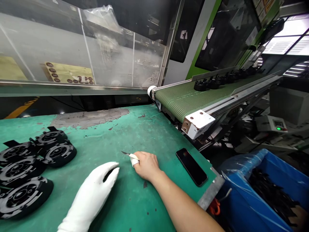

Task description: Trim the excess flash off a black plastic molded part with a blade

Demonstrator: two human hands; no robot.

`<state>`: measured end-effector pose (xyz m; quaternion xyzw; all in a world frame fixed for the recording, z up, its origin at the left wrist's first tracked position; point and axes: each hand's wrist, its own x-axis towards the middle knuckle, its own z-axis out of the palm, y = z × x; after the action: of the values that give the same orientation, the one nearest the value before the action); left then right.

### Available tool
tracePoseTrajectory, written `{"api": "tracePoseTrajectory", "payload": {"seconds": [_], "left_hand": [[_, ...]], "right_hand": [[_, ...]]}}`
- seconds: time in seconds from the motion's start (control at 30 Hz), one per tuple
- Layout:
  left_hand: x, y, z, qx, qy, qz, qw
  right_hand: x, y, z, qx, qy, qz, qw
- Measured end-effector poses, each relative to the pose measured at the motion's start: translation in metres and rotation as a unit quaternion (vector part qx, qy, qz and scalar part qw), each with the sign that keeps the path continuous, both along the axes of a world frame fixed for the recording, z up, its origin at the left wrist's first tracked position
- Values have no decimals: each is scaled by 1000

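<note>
My right hand, bare with a white wrap round a finger or thumb, is closed on a small knife. The thin, curved blade points left, just above the green tabletop. To its left is my left hand in a white glove, thumb and fingers apart with a gap between them and nothing held. Several round black moulded parts with slotted faces lie grouped on the table at the left. A black phone lies flat to the right of my right hand.
A green conveyor belt slopes up to the right, with several black parts on it. Its white end block juts by the table edge. A blue bin with a plastic liner holds black pieces at lower right. A machine panel stands behind the table.
</note>
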<state>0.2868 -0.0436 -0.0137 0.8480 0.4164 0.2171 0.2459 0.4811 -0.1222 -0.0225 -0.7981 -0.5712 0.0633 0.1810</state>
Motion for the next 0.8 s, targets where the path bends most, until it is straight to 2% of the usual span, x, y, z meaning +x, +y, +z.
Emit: {"api": "tracePoseTrajectory", "payload": {"seconds": [0.8], "left_hand": [[0, 1, -1, -16, 3, 0, 1000]], "right_hand": [[0, 0, 1, -4, -3, -1, 1000]]}}
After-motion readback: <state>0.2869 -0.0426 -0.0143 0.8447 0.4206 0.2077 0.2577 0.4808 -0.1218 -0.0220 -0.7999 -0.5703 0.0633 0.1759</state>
